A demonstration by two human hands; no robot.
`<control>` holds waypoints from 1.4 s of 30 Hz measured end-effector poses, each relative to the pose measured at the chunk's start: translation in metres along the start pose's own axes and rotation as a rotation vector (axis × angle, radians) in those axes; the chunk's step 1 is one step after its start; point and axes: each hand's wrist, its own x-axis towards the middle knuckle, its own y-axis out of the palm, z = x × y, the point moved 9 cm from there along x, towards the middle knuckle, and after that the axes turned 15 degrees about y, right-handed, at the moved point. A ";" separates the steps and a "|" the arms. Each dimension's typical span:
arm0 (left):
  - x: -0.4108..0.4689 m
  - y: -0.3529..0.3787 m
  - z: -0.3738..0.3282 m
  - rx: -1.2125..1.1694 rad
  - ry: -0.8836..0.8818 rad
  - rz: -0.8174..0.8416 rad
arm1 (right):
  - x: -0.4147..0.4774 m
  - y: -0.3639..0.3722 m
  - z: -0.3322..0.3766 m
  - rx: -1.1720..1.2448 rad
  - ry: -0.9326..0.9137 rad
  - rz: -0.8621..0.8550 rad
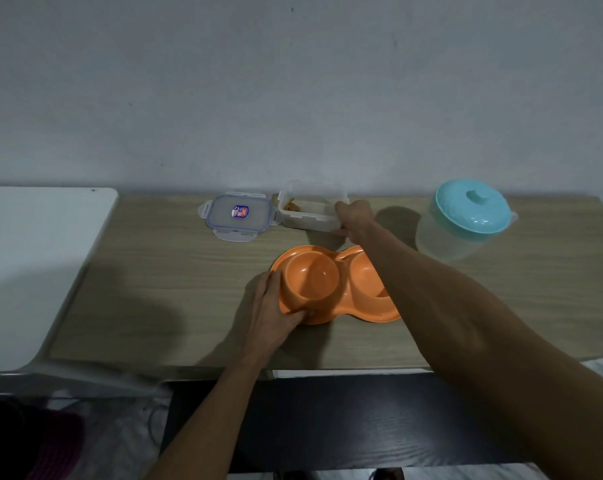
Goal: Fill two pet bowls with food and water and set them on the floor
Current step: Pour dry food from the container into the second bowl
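Note:
An orange double pet bowl [328,282] lies on the wooden table [161,292], both of its wells empty. My left hand [270,306] grips its left rim, fingers curled under the near edge. Behind it stands an open clear food container [307,206] with a little brown food in its left end. My right hand [353,216] grips the container's right end, and my forearm crosses over the bowl's right well. The container's lid [237,214] lies flat to its left. A clear water jug with a teal lid [466,216] stands at the right.
A white surface [33,265] adjoins the table on the left. The wall runs right behind the table. Below the table's front edge there is a dark panel [328,420], and a dark and pink object [50,445] sits at the lower left.

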 end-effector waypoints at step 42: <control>0.001 -0.001 0.001 0.125 -0.016 -0.009 | -0.215 -0.041 -0.073 -0.832 -1.399 -0.194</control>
